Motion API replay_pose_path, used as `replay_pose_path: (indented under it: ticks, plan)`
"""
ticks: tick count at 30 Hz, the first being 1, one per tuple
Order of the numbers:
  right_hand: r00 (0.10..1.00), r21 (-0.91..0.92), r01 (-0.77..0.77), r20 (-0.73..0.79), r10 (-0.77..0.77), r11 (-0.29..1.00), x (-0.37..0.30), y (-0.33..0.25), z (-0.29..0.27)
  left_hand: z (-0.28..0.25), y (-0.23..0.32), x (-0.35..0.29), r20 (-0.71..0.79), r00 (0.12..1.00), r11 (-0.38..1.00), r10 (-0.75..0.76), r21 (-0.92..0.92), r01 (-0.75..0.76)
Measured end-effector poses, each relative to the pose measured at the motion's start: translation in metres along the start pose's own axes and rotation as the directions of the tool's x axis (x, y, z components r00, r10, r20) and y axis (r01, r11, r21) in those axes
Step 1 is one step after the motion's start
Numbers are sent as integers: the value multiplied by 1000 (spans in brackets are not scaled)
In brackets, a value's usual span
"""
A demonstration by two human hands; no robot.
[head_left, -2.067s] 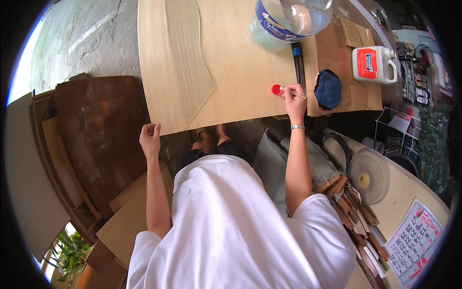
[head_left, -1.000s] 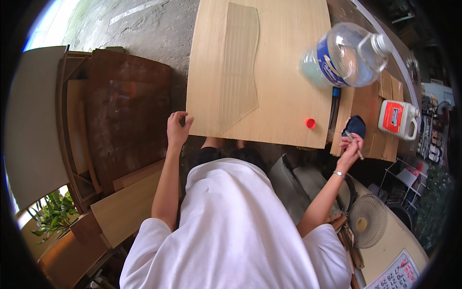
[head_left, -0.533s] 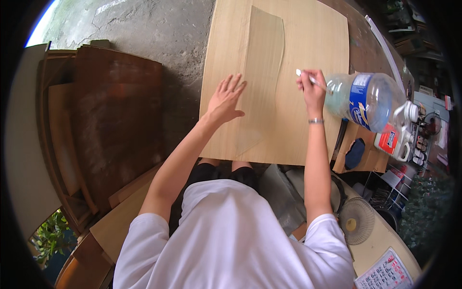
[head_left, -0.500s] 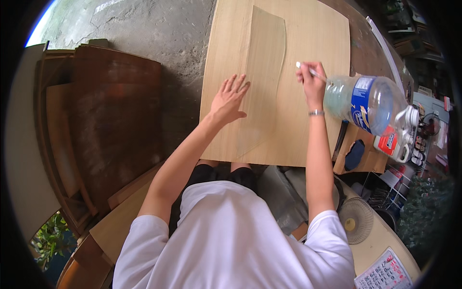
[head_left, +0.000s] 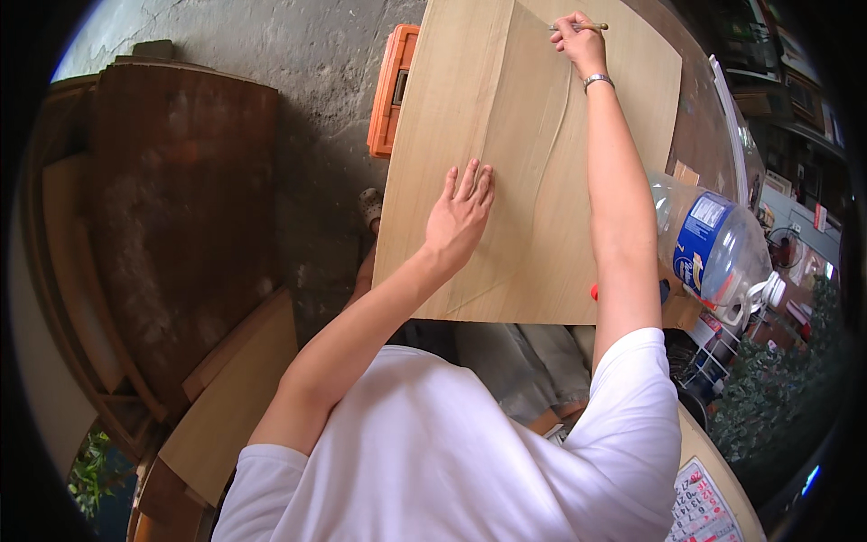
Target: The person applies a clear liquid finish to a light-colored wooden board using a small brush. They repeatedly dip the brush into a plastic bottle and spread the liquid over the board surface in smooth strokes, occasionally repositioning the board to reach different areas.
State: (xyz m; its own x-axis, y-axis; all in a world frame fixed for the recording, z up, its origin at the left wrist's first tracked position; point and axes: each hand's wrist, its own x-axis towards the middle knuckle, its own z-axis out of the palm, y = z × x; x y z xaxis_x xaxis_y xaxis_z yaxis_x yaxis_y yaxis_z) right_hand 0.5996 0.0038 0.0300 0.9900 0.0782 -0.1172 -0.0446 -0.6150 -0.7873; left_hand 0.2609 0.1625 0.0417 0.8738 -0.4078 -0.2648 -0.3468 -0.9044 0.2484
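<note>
Right hand (head_left: 581,45) around a slim tool (head_left: 596,26) over the pale board (head_left: 632,113).

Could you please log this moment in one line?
left hand: at left edge of clear sheet; right hand: holds thin tool near sheet's far end; bottle: at right

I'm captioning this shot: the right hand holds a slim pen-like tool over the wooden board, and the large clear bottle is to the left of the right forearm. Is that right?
Not quite: the head view shows the large clear bottle to the right of the right forearm, not the left. The right hand does hold a slim pen-like tool over the wooden board.
</note>
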Motion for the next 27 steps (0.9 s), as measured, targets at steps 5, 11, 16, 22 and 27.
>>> replay_pose_path:
  ticks: [5,11,16,22,27]
  plan:
    - [999,-104,11,31,-8,995,14,2,4,2,-4,-1,-8,1000,1000,17,-13,-17]
    - [999,-176,8,42,-1,984,19,2,6,2,-5,0,2,1000,999,11,-35,-11]
    - [998,-202,35,59,-23,979,20,3,6,4,-5,0,18,1000,998,12,-54,-11]
    - [997,-181,60,67,-49,982,20,4,7,5,-4,0,-6,1000,999,-1,-45,0]
    - [995,-214,85,70,-71,973,13,5,11,5,-3,-2,-35,999,999,-16,-53,15]
